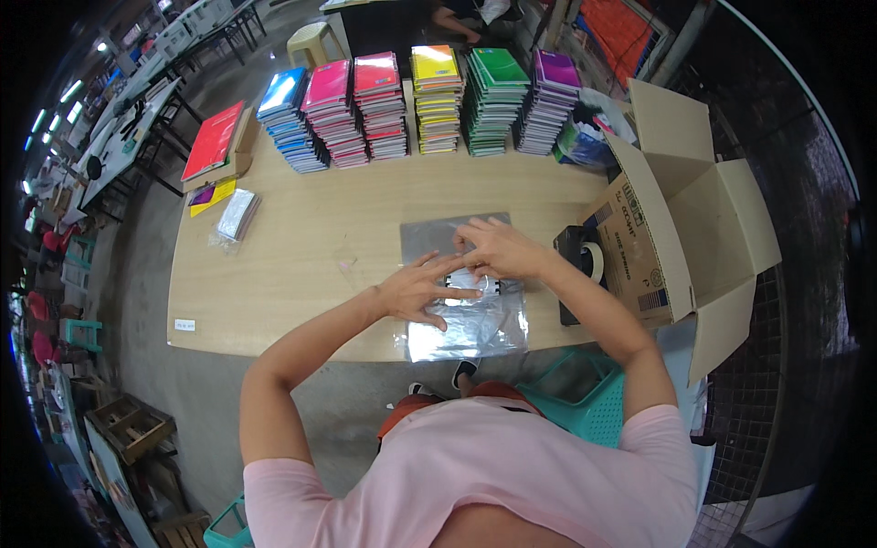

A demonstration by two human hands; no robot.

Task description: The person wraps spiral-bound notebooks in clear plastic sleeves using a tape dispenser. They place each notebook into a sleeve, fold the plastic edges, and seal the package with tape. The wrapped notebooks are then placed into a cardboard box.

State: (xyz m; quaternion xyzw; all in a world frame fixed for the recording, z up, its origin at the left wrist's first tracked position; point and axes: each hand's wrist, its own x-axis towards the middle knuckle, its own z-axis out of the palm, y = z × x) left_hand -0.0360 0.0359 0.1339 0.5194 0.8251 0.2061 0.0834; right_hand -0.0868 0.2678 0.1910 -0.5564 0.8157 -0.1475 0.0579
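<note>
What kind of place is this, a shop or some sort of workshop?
Most likely a packing area in a workshop or warehouse. Stacks of coloured notebooks line the wooden table, an open cardboard box stands beside it, and both hands press on a clear plastic bag near a tape dispenser.

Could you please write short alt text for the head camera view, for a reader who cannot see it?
Both hands, left hand and right hand, press on a clear plastic bag lying flat on a wooden table. Six stacks of coloured notebooks line the far edge. A tape dispenser and an open cardboard box stand at the right.
</note>
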